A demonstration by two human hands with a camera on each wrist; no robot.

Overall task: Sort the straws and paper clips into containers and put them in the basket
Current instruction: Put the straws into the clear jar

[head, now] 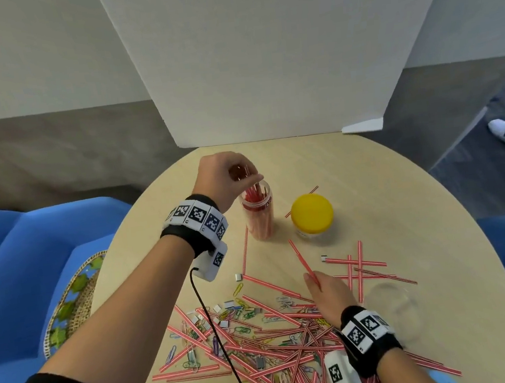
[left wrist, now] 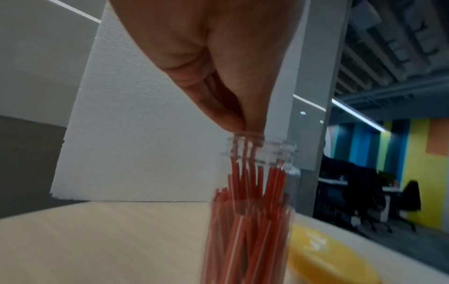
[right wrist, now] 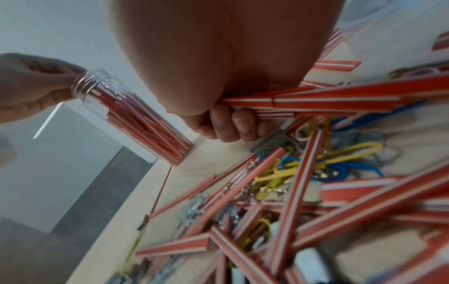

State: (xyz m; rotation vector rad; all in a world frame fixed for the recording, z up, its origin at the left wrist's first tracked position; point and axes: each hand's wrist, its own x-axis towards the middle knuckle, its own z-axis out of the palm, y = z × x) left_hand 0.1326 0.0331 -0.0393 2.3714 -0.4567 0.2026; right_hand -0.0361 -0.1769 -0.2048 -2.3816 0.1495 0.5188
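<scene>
A clear jar (head: 259,219) of red-and-white straws stands upright at mid table. Directly over its mouth, my left hand (head: 248,175) pinches a few straws whose lower ends are inside the jar. In the left wrist view the fingertips (left wrist: 233,119) sit at the jar's rim (left wrist: 262,146). My right hand (head: 313,280) is near the loose pile (head: 262,341) of straws and coloured paper clips and grips a straw (head: 299,256) pointing away from me. The right wrist view shows its fingers (right wrist: 240,124) curled round several straws (right wrist: 316,100).
A jar with a yellow lid (head: 312,214) stands right of the straw jar. A clear round lid or dish (head: 394,304) lies at the right. More straws (head: 359,270) are scattered there. A woven basket (head: 72,306) rests on the blue seat at left. A white foam board (head: 262,64) stands behind the table.
</scene>
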